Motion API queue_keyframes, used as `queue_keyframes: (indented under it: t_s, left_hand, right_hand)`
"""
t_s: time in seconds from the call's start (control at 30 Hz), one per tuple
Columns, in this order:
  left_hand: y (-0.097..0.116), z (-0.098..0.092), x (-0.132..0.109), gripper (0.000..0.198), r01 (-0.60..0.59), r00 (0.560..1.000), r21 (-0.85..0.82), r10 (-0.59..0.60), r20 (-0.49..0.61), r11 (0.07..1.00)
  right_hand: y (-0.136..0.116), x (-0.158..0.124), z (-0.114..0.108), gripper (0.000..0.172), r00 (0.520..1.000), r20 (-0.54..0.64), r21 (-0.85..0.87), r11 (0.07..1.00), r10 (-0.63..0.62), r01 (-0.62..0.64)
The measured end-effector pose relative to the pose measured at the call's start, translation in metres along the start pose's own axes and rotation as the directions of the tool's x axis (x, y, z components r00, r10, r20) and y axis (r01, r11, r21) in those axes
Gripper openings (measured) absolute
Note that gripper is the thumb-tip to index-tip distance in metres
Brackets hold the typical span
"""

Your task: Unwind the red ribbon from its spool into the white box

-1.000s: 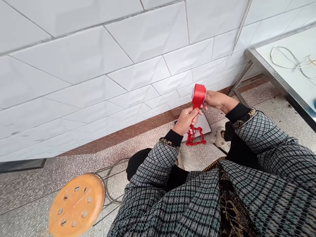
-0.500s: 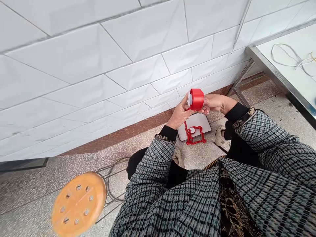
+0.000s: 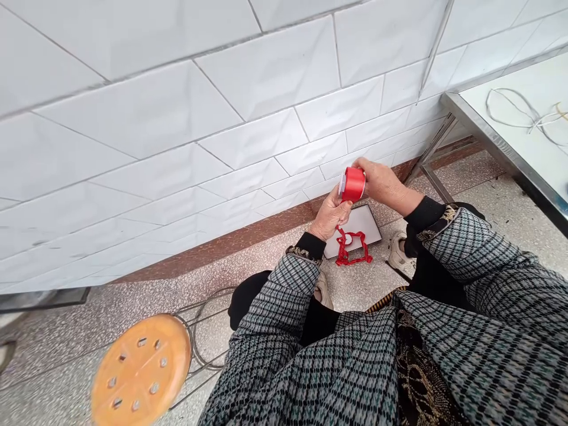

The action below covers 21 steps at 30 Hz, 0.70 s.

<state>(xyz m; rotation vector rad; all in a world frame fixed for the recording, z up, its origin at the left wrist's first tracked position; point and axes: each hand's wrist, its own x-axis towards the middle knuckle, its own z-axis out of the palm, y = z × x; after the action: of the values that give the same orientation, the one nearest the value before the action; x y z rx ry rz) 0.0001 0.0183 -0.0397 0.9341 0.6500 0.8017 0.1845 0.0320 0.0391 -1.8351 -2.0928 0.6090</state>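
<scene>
Between my two hands is a spool of red ribbon (image 3: 354, 184), with its pale end facing left. My left hand (image 3: 331, 216) is closed at the spool's lower left, its thumb against the ribbon. My right hand (image 3: 382, 183) grips the spool from the upper right, fingers over its far edge. A loose length of red ribbon (image 3: 367, 258) hangs below my left hand and trails in loops over a white tray-like box (image 3: 369, 220) on the floor. A small white disc lies among the loops.
A stool with a round orange seat (image 3: 141, 370) and metal legs lies on its side at lower left. White wall tiles (image 3: 266, 77) rise ahead. At right, a metal-edged table (image 3: 497, 139) carries loose white cable (image 3: 510, 122). My shoes are beside the box.
My right hand has moved from the spool's lower right side up onto its upper right. My left hand sits slightly lower, and the spool has tilted a little.
</scene>
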Motion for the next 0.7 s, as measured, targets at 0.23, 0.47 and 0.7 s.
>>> queue_keyframes:
  t_s: [0.23,0.47,0.7]
  left_hand:
    - [-0.001,0.018,-0.001,0.067,0.006,0.995,0.000,-0.006,-0.101,1.000]
    - [0.003,0.024,-0.007,0.065,-0.031,0.992,0.077,0.040,-0.120,0.997]
    - [0.008,0.025,-0.010,0.065,0.004,0.997,0.078,0.002,-0.077,0.997]
  right_hand:
    - [0.008,0.005,-0.004,0.032,0.999,-0.039,-0.224,0.974,0.027,-0.035]
    - [0.017,0.018,-0.013,0.017,0.966,0.169,0.383,0.890,0.197,-0.249]
    - [0.000,0.007,-0.017,0.036,0.907,0.380,0.698,0.587,0.183,-0.411]
